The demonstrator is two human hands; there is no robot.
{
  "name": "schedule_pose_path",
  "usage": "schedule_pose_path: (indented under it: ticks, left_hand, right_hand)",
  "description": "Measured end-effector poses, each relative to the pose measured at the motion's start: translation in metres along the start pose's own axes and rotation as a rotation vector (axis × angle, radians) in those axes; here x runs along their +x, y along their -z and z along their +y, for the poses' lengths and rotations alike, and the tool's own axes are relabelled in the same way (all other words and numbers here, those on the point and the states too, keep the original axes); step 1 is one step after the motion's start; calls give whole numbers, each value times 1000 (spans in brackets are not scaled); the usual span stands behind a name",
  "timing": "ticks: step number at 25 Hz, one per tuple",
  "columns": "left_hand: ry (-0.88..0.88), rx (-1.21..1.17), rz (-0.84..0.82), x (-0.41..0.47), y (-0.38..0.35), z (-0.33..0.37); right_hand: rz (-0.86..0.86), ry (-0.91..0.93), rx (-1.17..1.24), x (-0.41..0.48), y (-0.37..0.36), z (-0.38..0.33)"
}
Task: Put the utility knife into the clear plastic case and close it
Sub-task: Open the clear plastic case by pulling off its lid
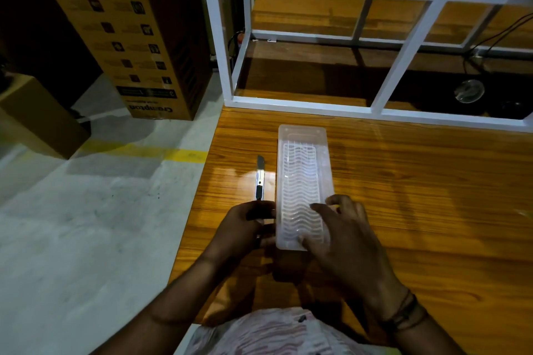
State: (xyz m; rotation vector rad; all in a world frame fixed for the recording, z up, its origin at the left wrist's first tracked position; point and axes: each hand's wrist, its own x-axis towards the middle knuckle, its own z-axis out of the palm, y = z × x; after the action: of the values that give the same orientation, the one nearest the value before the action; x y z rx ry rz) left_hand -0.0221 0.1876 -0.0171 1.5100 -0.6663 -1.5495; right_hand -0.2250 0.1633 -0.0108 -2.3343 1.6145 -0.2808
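A long clear plastic case [302, 170] with a wavy ribbed pattern lies lengthwise on the wooden table [403, 181], its lid down. Just left of it lies the utility knife [260, 179], metal body, blade tip out and pointing away from me. My left hand [248, 225] is closed around the knife's near end, with the handle hidden under the fingers. My right hand [343, 233] rests on the near right part of the case, fingers spread over its top and thumb at the near edge.
A white metal shelf frame [317, 104] with wooden boards stands at the table's far edge. The table's left edge [199, 196] drops to a grey concrete floor with a yellow line. Cardboard boxes [138, 37] stand at the far left.
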Motion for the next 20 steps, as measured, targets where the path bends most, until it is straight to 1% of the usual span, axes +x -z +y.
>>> schedule_pose_path:
  ticks: [1, 3, 7, 14, 17, 20]
  left_hand:
    - [-1, -6, -4, 1, 0, -2]
    - [-7, -11, -4, 1, -2, -3]
    - [-17, 19, 8, 2, -4, -2]
    - [-6, 39, 15, 8, 1, -6]
    - [-27, 95, 36, 8, 1, -6]
    - [-53, 122, 58, 9, 2, -7]
  right_hand:
    - [-7, 27, -73, -2, -1, -7]
    - [-14, 21, -199, 0, -3, -21]
    - [-37, -14, -302, 7, -7, -36]
    - [-56, -11, -310, 8, -7, -42]
    - [-25, 3, -269, 7, -3, -42]
    - [-30, 0, -213, 6, 8, -44]
